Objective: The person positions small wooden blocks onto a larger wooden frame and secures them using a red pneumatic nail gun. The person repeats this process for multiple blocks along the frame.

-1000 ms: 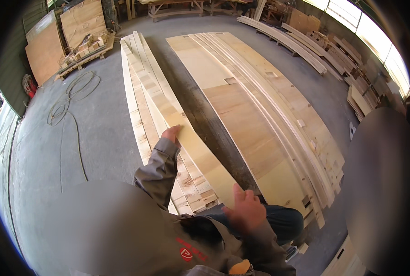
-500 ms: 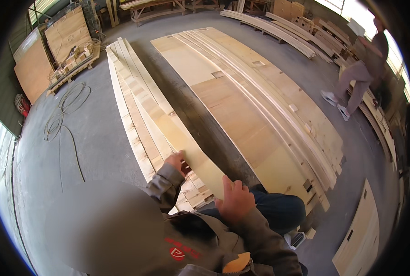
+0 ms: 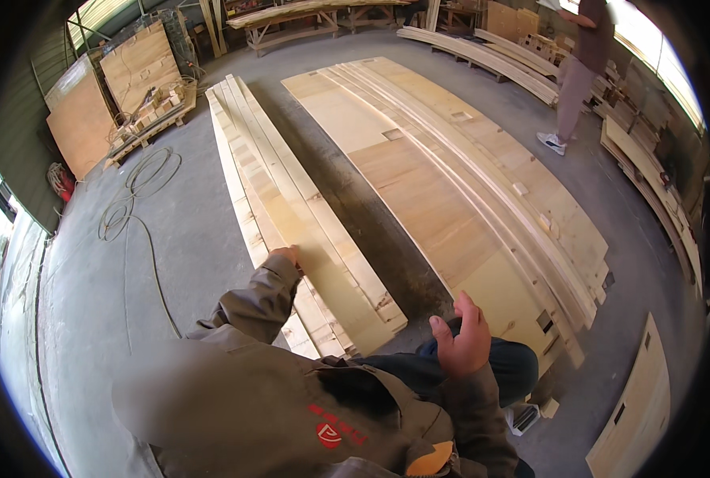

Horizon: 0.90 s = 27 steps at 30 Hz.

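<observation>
A long pale plywood strip [image 3: 315, 267] lies lengthwise on a row of wooden planks [image 3: 247, 215] on the floor before me. Halfway along its near part, my left hand [image 3: 285, 255] grips its left edge with curled fingers, partly hidden by the hand itself. My right hand [image 3: 465, 338] is raised over my knee, off the strip and holding nothing, thumb and fingers apart. Right of the strip runs another long plank [image 3: 355, 271] with knotty patches near its end.
Across a narrow gap lies a wide plywood sheet [image 3: 402, 183] with cut-outs and thin strips on it. A hose [image 3: 149, 239] coils on the floor at left. Another person [image 3: 582, 72] stands at the far right near stacked boards [image 3: 649, 183]. A slotted panel [image 3: 637, 398] lies at lower right.
The strip has come down flat, next to the plank on its right. My right hand has let go of it and lifted away to the right. The other person has moved farther back.
</observation>
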Motion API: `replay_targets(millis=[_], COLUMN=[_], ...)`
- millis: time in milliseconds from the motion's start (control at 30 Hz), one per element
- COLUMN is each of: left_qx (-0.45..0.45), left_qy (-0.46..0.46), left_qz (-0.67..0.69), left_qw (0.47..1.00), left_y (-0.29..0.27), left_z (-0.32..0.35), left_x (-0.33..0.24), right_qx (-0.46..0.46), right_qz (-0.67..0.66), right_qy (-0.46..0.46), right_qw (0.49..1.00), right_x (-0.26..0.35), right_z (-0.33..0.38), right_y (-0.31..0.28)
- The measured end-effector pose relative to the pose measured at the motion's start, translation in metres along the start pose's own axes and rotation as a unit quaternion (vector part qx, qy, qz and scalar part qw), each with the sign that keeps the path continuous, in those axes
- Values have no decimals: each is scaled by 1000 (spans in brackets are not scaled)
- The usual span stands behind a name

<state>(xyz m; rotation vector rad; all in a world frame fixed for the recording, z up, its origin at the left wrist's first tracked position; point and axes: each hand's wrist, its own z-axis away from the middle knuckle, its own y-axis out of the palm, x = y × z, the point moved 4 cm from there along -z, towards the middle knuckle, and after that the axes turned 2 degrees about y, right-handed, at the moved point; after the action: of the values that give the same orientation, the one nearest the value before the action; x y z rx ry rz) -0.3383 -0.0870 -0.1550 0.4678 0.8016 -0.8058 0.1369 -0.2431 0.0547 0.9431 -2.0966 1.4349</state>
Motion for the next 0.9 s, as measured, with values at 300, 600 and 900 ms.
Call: replay_targets(millis=[300, 600, 900], left_qx=[24, -73, -51], left_qy=[200, 175, 180], left_qz=[-848, -893, -911], left_qw=[491, 408, 367], left_y=[-28, 8, -118], left_z=[1, 2, -80], left_x=[11, -14, 28], right_qx=[0, -6, -20], right_qz=[-85, -102, -150], right_qy=[81, 141, 181], right_qw=[993, 985, 972], right_x=[-30, -45, -63], right_z=[29, 40, 32], right_y=[-8, -11, 12])
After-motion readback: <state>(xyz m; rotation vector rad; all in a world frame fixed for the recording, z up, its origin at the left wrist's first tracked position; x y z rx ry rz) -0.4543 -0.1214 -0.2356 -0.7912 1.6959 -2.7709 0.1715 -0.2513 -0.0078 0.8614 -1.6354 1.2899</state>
